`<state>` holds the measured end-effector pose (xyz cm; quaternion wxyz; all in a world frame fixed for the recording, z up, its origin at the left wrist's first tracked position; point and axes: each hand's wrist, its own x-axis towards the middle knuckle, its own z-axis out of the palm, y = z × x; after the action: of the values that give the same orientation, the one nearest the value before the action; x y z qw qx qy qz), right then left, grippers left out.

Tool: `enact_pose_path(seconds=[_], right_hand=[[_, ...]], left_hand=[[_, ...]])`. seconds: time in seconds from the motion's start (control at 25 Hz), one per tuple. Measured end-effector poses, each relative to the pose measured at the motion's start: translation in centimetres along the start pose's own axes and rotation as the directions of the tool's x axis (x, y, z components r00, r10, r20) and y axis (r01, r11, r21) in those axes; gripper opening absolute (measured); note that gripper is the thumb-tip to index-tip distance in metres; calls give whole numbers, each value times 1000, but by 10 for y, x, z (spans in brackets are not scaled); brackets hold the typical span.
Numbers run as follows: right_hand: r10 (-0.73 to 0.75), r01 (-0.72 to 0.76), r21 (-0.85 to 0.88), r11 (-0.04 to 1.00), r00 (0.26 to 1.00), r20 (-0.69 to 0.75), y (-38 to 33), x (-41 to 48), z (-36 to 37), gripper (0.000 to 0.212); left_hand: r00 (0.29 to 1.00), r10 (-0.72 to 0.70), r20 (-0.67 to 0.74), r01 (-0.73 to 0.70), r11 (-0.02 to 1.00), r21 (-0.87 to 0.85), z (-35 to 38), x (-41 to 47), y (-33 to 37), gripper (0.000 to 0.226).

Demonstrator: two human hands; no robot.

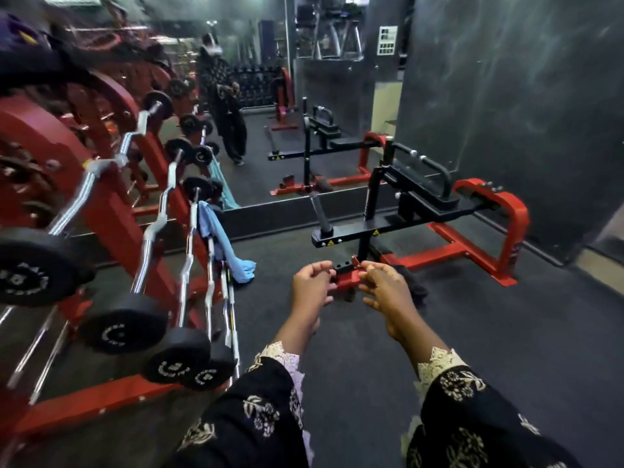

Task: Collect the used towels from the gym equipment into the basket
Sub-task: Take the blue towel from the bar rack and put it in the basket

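Head view: blue towel [216, 228] hangs lengthwise down barbell rack [109, 201].

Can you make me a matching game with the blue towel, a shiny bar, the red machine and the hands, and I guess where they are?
Things
A. light blue cloth towel
B. chrome curl bar with round black weights
C. red and black metal machine
D. left hand and right hand

Places or states
1. stands on the dark floor at the right
2. hold nothing
3. hangs down from the red rack
4. rests across the red rack at the left

Pairs: A-3, B-4, C-1, D-2
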<state>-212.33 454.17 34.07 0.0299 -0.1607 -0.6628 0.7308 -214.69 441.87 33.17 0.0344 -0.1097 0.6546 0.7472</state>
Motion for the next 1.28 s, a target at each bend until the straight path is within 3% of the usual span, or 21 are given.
enact_pose_path(seconds=[0.2,0.44,0.68,0.88,1.08,1.28], right_hand=[[56,-63,57,996,992,113,3,133,59,25],[97,-90,-38,995,954,284,-5,332,164,24],[101,-57,-116,992,904,416,-52,493,289,28],[176,-70,-217,974,837,518,-43,580,379,25],[183,-23,-270,962,791,583,-21,684,494,15],[192,148,-428,892,733,652,-7,777,608,18]], left_hand=[[992,-47,-114,44,999,-27,-18,131,6,21],[961,-62,-270,47,997,-62,-36,333,40,19],[889,-33,-456,8,998,-56,-85,487,102,25],[818,-96,-566,12,988,-152,-141,580,98,25],[751,-182,-634,36,971,-236,-213,709,94,23],[700,-261,-665,107,959,-264,-282,831,110,25]])
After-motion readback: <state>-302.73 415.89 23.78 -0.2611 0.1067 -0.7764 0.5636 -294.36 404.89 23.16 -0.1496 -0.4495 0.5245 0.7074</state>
